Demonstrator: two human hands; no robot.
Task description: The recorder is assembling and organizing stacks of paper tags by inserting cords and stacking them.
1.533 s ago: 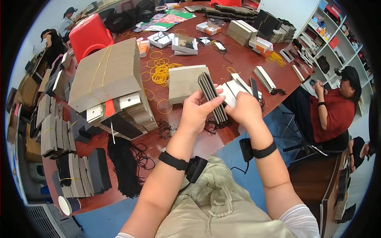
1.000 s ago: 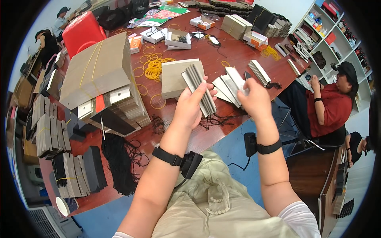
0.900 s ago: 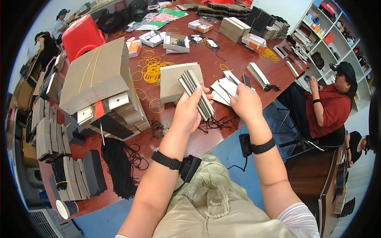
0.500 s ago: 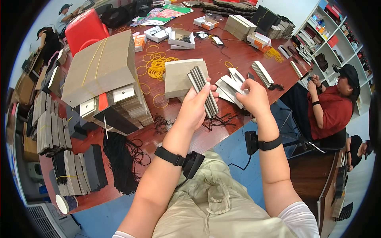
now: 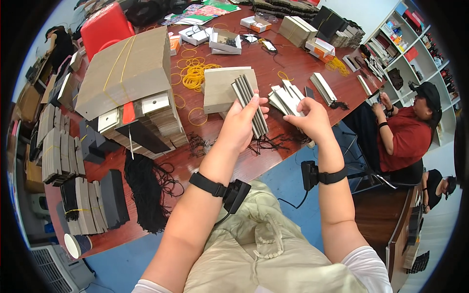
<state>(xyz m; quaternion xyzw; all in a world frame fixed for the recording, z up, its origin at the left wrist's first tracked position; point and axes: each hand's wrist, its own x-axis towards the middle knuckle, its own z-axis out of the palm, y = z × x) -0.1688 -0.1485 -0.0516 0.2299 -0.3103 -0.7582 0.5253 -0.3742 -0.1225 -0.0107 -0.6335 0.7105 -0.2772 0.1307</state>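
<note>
Cluttered reddish-brown table (image 5: 293, 63), left hand (image 5: 239, 127) clamped round a flat stack of thin grey cards (image 5: 250, 105) held just above it, right hand (image 5: 310, 119) curled on loose white-edged cards (image 5: 286, 100) beside it, probably best squared flush along stiff edges before adding more.

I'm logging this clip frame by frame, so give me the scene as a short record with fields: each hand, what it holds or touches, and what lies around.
Left hand: shut around an upright stack of flat grey cardboard pieces, held above the table.
Right hand: resting on a fanned pile of white-and-grey folded cards; grip unclear.
Surface: reddish-brown wooden table.
Nearby: yellow rubber bands, black cords, large banded cardboard bundle.
Others: seated person in a red shirt at the right.
</note>
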